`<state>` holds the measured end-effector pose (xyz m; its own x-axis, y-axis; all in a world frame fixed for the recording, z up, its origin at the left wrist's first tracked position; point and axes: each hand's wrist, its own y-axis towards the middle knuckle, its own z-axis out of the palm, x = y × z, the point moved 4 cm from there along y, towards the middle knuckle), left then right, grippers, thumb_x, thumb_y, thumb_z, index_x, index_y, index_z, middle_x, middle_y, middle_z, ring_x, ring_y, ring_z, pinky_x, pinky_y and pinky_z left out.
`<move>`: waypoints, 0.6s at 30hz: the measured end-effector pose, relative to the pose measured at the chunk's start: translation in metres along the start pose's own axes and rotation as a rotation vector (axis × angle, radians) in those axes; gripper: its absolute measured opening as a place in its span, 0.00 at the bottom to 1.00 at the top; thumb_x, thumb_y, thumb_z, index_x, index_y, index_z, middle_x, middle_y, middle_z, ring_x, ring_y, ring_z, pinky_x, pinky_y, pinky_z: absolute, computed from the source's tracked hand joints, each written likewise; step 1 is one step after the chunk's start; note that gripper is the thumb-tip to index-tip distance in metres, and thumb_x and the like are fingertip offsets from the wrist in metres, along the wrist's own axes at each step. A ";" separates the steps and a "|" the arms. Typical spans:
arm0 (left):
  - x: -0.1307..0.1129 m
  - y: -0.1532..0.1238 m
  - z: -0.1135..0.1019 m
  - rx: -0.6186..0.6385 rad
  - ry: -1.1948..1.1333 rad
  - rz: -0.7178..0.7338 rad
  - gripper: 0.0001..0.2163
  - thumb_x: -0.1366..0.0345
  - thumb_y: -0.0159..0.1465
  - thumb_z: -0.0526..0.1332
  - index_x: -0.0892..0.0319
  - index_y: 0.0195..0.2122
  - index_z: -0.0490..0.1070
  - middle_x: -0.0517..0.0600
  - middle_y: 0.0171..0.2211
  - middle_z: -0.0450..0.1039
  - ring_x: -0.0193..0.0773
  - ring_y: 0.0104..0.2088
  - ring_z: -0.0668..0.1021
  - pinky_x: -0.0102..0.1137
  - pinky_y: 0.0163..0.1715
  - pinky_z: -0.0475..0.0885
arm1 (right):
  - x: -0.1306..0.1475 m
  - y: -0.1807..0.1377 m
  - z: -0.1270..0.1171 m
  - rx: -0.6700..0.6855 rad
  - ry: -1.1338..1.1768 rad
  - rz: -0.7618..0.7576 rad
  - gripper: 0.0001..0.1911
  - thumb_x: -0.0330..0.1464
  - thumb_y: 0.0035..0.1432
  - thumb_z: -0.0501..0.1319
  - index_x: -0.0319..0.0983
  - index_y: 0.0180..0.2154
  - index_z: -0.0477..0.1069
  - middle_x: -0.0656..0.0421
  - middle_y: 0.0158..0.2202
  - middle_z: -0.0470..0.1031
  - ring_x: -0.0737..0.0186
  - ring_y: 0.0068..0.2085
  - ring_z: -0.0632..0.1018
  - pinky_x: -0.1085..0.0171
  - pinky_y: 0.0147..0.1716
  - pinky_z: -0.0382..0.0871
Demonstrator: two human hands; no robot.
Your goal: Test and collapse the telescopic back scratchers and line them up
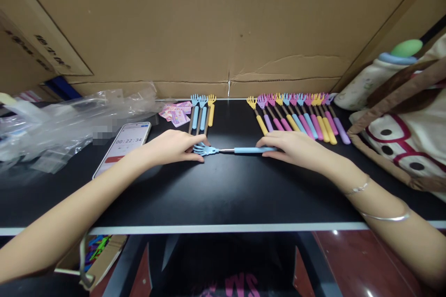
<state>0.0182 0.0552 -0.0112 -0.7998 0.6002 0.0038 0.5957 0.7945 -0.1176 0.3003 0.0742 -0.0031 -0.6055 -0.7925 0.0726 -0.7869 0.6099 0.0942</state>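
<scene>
A blue back scratcher (227,150) with a hand-shaped head and a metal shaft lies crosswise between my hands, low over the black table. My left hand (177,145) is closed around the tips of its head. At the other end, my right hand (291,147) pinches the blue handle between thumb and fingers. Beyond my left hand lie two blue back scratchers (202,113) and a yellow back scratcher (211,111), side by side. A long row of back scratchers (306,120) in yellow, purple, pink and blue is laid out behind my right hand.
Small printed cards (177,114) lie left of the short row. A phone (121,146) showing a timer and crumpled clear plastic bags (69,120) are further left. On the right stand a bottle (378,74) and a cloth bag (404,144). Cardboard (167,23) walls the back.
</scene>
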 end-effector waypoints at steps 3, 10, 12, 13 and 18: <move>0.000 0.000 0.000 -0.006 0.002 -0.002 0.21 0.43 0.66 0.51 0.51 0.51 0.66 0.46 0.30 0.77 0.40 0.31 0.79 0.27 0.31 0.65 | -0.001 0.000 0.001 -0.001 0.001 -0.002 0.10 0.38 0.64 0.54 0.43 0.43 0.71 0.58 0.41 0.77 0.63 0.38 0.76 0.66 0.31 0.63; -0.001 0.000 0.000 -0.020 0.019 -0.006 0.21 0.43 0.66 0.51 0.51 0.51 0.66 0.46 0.29 0.77 0.39 0.30 0.79 0.28 0.31 0.66 | 0.004 -0.001 -0.001 -0.003 -0.022 -0.009 0.10 0.37 0.64 0.54 0.43 0.43 0.71 0.57 0.41 0.77 0.61 0.38 0.77 0.65 0.32 0.64; -0.001 0.000 0.000 -0.029 0.020 0.004 0.21 0.44 0.66 0.51 0.51 0.51 0.66 0.46 0.32 0.78 0.39 0.31 0.79 0.28 0.31 0.66 | 0.009 0.000 0.000 -0.017 -0.030 -0.024 0.11 0.36 0.64 0.54 0.42 0.45 0.70 0.56 0.42 0.76 0.61 0.41 0.77 0.65 0.34 0.65; -0.002 -0.001 0.000 -0.039 0.018 0.015 0.20 0.44 0.66 0.51 0.51 0.51 0.66 0.46 0.34 0.78 0.39 0.33 0.80 0.28 0.32 0.66 | 0.012 0.001 0.000 -0.027 -0.034 -0.032 0.11 0.36 0.65 0.54 0.42 0.46 0.70 0.56 0.42 0.76 0.60 0.42 0.76 0.64 0.35 0.66; -0.009 0.000 -0.002 -0.103 0.027 0.052 0.20 0.46 0.66 0.53 0.53 0.51 0.66 0.49 0.41 0.77 0.39 0.38 0.79 0.27 0.36 0.67 | 0.025 0.007 0.006 -0.072 -0.057 -0.091 0.12 0.34 0.65 0.53 0.41 0.47 0.70 0.55 0.40 0.75 0.60 0.41 0.75 0.64 0.34 0.66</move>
<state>0.0253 0.0499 -0.0089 -0.7659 0.6423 0.0270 0.6422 0.7664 -0.0154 0.2787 0.0586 -0.0065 -0.5397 -0.8418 0.0036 -0.8294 0.5324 0.1694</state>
